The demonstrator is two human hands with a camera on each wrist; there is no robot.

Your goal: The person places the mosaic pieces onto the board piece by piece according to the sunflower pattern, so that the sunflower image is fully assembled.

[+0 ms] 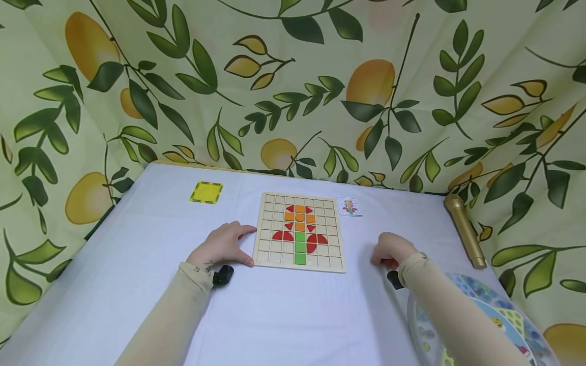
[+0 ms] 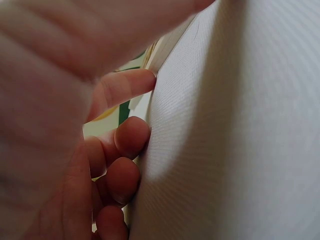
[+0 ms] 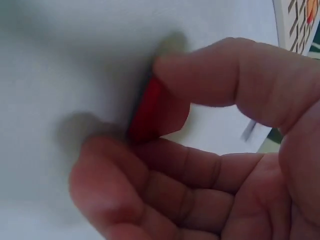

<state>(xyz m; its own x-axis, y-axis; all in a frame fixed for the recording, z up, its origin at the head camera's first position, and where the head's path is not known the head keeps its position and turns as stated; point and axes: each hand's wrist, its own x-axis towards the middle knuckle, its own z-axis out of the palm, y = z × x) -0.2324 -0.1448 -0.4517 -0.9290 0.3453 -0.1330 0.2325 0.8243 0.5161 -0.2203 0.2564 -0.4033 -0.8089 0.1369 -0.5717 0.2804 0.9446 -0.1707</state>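
Note:
A square wooden grid board (image 1: 328,255) lies on the white cloth, bearing a flower-like pattern of orange squares (image 1: 299,209), red shapes (image 1: 283,235) and green squares (image 1: 299,247). My left hand (image 1: 223,245) rests at the board's left side, thumb and index finger spread against its edge. In the left wrist view the other fingers (image 2: 132,136) lie loosely bent by the cloth. To the right of the board, my right hand (image 1: 394,248) pinches a small red tile (image 3: 156,112) between thumb and fingers, close above the cloth. The fingers hide part of the tile's outline.
A small pattern card (image 1: 349,206) lies beside the board's upper right corner. At the back left is a yellow square (image 1: 206,192). A gold tube (image 1: 465,231) lies at the right edge, and a round tray (image 1: 414,325) sits under my right forearm.

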